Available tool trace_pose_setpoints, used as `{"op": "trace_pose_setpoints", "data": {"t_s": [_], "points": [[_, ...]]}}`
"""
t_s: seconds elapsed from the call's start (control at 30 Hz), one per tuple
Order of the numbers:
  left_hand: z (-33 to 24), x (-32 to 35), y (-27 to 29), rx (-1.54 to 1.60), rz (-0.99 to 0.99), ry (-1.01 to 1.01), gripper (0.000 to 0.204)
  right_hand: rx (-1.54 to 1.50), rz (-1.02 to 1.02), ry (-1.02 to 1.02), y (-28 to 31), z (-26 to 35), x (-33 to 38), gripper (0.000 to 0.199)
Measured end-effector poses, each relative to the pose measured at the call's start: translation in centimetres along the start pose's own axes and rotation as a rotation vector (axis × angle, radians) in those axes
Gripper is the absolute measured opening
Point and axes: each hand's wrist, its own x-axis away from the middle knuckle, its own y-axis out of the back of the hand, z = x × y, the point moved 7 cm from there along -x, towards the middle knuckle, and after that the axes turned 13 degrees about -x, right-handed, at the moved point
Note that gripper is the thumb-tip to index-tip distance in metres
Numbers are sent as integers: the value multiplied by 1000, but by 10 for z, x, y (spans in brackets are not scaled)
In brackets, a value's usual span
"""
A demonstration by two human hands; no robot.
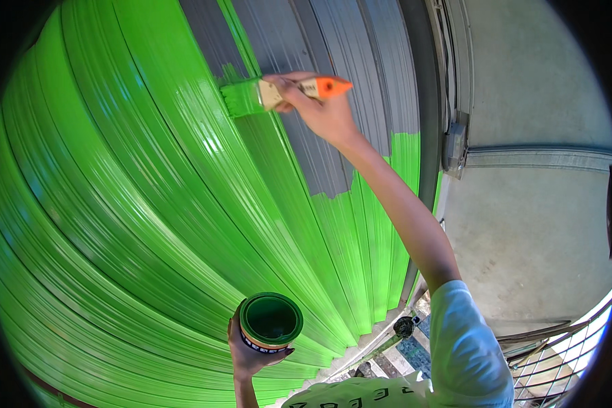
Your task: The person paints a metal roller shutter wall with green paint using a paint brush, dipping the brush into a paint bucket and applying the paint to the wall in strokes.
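Observation:
My right hand (314, 103) is closed round a flat paintbrush (269, 95) with a pale wooden handle tipped in orange. Its bristles are loaded with green paint and press against the ribbed metal wall (183, 177), at the border between green and grey. Lower down, my left hand (250, 357) grips an open paint can (272, 319) from below and the side. Dark green paint shows inside the can, and green coats its rim. Much of the wall is bright green; a grey unpainted part (360, 54) stays at the upper right, with a jagged lower edge.
A plain pale wall (537, 238) stands to the right, with a grey electrical box (455, 143) and a conduit along its edge. Metal bars (557, 353) curve at the lower right. Patterned floor tiles (411, 350) show beneath, beside the wall's foot.

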Motion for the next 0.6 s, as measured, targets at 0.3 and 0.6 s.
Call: {"op": "trace_pose_setpoints", "data": {"t_s": [0.3, 0.6], "points": [[5, 1, 1, 43, -18, 3, 98, 126, 222, -453, 23, -36, 98, 17], [-4, 0, 2, -11, -7, -28, 99, 245, 218, 48, -34, 32, -83, 16]]}}
